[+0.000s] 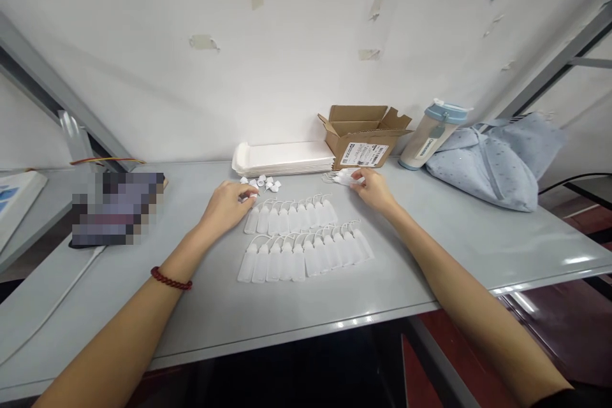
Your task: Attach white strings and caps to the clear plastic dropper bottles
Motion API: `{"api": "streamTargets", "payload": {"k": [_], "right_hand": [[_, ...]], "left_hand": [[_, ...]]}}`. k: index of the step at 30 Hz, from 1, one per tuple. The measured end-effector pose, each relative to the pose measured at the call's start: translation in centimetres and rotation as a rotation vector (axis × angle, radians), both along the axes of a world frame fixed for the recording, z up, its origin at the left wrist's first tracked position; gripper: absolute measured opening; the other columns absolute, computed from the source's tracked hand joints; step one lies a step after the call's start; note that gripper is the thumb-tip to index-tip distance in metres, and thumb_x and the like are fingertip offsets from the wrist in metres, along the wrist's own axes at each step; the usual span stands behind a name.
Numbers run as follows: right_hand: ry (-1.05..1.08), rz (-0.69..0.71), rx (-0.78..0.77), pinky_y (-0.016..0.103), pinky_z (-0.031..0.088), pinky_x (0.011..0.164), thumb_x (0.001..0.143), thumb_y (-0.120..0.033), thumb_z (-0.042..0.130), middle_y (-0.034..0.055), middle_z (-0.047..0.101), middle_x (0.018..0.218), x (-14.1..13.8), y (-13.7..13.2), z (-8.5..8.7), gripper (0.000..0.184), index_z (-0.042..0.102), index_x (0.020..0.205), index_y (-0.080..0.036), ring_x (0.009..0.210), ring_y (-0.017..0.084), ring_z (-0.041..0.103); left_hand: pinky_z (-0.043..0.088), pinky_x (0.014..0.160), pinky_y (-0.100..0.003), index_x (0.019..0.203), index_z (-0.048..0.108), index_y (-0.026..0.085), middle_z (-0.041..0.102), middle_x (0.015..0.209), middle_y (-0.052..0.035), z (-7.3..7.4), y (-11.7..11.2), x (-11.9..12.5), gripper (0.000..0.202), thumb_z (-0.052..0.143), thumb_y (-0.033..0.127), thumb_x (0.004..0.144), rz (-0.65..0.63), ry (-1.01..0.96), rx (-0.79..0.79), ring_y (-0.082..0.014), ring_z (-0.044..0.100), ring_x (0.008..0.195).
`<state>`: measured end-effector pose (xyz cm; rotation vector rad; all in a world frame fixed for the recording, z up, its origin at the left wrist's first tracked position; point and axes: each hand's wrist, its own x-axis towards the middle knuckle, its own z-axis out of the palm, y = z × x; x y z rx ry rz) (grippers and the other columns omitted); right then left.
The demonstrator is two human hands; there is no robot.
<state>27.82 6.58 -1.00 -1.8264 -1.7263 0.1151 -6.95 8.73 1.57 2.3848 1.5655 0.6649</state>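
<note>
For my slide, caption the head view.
Two rows of white pieces; left hand by small parts, right hand at white pile.

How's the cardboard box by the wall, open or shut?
Open: the cardboard box has its flaps spread apart, and part of its inside shows. Its bottom is hidden.

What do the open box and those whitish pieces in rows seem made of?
Box: likely cardboard, matt brown, with creased, splayed flaps. Whitish pieces: probably plastic, smooth with a cloudy, semi-translucent look; whether stiff or soft, I can't tell.
</note>
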Motion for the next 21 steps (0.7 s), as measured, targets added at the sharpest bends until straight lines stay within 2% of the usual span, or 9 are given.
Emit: {"api": "streamTargets", "payload": {"k": [6,9,11,13,15,18,21], "right_hand": [[-0.024,-0.030,0.023,0.033,0.043,0.070,0.072,-0.011,0.057,0.0143,0.062,0.100,0.0,-0.3,0.4,0.017,0.061,0.088,-0.011,0.071,0.019,0.056],[-0.027,-0.023,0.046,0.032,0.042,0.070,0.071,-0.014,0.059,0.0126,0.063,0.099,-0.8,-0.9,1.5,0.018,0.062,0.089,-0.012,0.069,0.017,0.054],[-0.001,0.038,0.035,0.030,0.042,0.068,0.073,-0.019,0.059,0.0075,0.064,0.088,-1.7,-1.7,2.5,0.012,0.062,0.084,-0.014,0.064,0.015,0.052],[0.115,0.201,-0.059,0.027,0.041,0.062,0.075,-0.024,0.058,0.0029,0.062,0.071,-2.8,-2.7,3.5,0.009,0.061,0.075,-0.015,0.060,0.013,0.051],[0.185,0.331,-0.187,0.024,0.035,0.054,0.076,-0.030,0.057,-0.0013,0.053,0.056,-3.9,-3.6,4.1,0.018,0.057,0.065,-0.016,0.053,0.011,0.045],[0.184,0.401,-0.308,0.023,0.027,0.048,0.075,-0.036,0.059,-0.0044,0.043,0.048,-4.9,-4.3,4.4,0.031,0.048,0.052,-0.017,0.047,0.008,0.034],[0.166,0.403,-0.377,0.024,0.028,0.048,0.072,-0.038,0.061,-0.0037,0.046,0.050,-5.2,-4.3,4.2,0.030,0.050,0.054,-0.016,0.048,0.008,0.037]], "left_hand": [[0.045,0.082,-0.035,0.097,0.069,0.018,0.072,0.096,-0.0078,0.9,-0.7,0.2,0.029,0.052,0.030,0.076,0.098,-0.074,0.050,-0.0274,0.060,0.095],[0.046,0.078,-0.033,0.093,0.067,0.018,0.071,0.096,-0.0065,1.7,-1.2,0.6,0.026,0.057,0.031,0.072,0.170,-0.237,0.009,-0.0245,0.063,0.088],[0.046,0.074,-0.030,0.090,0.065,0.018,0.071,0.093,-0.0055,2.1,-1.7,0.8,0.024,0.060,0.031,0.069,0.180,-0.396,-0.059,-0.0222,0.064,0.084],[0.045,0.069,-0.028,0.089,0.063,0.019,0.071,0.083,-0.0035,2.4,-2.3,1.1,0.024,0.062,0.030,0.068,0.173,-0.517,-0.149,-0.0203,0.064,0.079],[0.043,0.064,-0.026,0.090,0.063,0.020,0.069,0.070,-0.0004,2.6,-2.9,1.5,0.025,0.062,0.029,0.068,0.170,-0.553,-0.225,-0.0187,0.063,0.071],[0.039,0.056,-0.024,0.091,0.063,0.020,0.065,0.061,0.0023,2.8,-3.8,2.0,0.024,0.062,0.030,0.069,0.144,-0.527,-0.246,-0.0158,0.058,0.061],[0.036,0.053,-0.024,0.092,0.062,0.020,0.063,0.062,0.0030,2.9,-4.3,2.5,0.024,0.061,0.031,0.070,0.128,-0.513,-0.233,-0.0133,0.051,0.056]]}}
